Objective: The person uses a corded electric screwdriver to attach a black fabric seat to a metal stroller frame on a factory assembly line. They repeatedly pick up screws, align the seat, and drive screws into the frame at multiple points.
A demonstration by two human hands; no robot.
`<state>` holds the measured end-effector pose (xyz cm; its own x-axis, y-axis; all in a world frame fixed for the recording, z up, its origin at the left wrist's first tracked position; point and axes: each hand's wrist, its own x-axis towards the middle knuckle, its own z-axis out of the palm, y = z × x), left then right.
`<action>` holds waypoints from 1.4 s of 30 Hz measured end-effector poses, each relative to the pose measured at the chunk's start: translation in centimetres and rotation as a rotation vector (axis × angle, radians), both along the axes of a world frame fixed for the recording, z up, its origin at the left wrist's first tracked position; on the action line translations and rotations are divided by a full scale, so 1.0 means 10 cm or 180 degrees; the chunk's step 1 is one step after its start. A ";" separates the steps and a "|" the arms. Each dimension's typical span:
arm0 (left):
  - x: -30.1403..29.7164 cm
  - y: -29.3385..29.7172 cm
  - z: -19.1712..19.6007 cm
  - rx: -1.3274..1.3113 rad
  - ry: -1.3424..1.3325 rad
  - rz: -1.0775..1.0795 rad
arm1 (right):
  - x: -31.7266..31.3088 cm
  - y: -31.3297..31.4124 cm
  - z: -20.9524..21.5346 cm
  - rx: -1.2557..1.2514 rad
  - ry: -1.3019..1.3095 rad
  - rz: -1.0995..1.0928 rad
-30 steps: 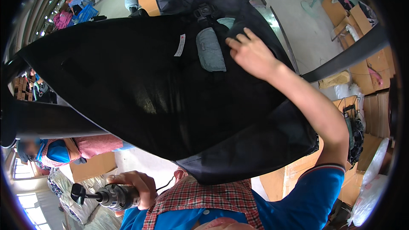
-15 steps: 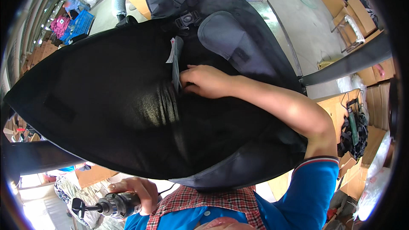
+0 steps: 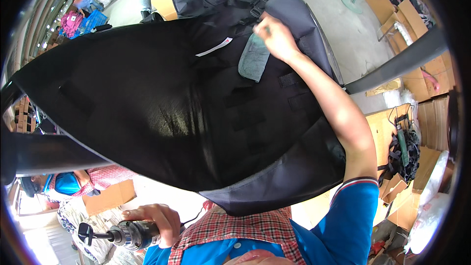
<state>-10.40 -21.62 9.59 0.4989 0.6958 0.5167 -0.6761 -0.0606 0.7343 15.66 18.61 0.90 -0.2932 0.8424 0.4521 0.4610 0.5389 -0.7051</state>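
Note:
A large black and dark grey fabric cover (image 3: 122, 83), like a stroller seat with its hood, spreads in front of me. My right hand (image 3: 277, 39) is closed at its upper right, fingers pinched at the top end of a grey-green strap pad (image 3: 253, 59). Just above the fingers lies a black buckle (image 3: 257, 8). A white label (image 3: 214, 47) shows on the fabric left of the pad. At the lower left, below the cover's edge, my left hand (image 3: 159, 223) is wrapped round a power drill (image 3: 130, 235) with a black, knob-like end on its shaft.
Dark frame tubes (image 3: 397, 61) run along both sides of the fabric. Cardboard boxes (image 3: 400, 19) and a bundle of black straps (image 3: 405, 142) are on the right. A person in blue and red check (image 3: 71, 184) is at the lower left; a blue crate (image 3: 92, 21) stands far left.
My right hand has moved up and right from the middle of the fabric, drawing the grey-green pad with it. The left hand with the drill stays nearly still. A person has appeared at lower left.

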 end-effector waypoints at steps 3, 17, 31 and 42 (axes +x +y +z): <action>0.02 -0.09 0.07 0.0001 0.0072 0.0017 | -0.06 -0.46 0.38 -0.1105 -0.0540 0.2346; 0.20 0.57 -0.14 0.0175 -0.0382 -0.1823 | 3.77 -2.88 -0.12 -0.0598 -0.1639 -0.2349; 0.49 0.05 0.02 -0.0272 -0.0809 -0.1138 | 4.78 -3.92 -2.13 -0.2714 -0.2729 -0.2821; 0.22 -0.12 0.11 -0.0191 -0.1176 0.0556 | 1.07 -2.31 1.86 0.1498 0.0033 -0.0382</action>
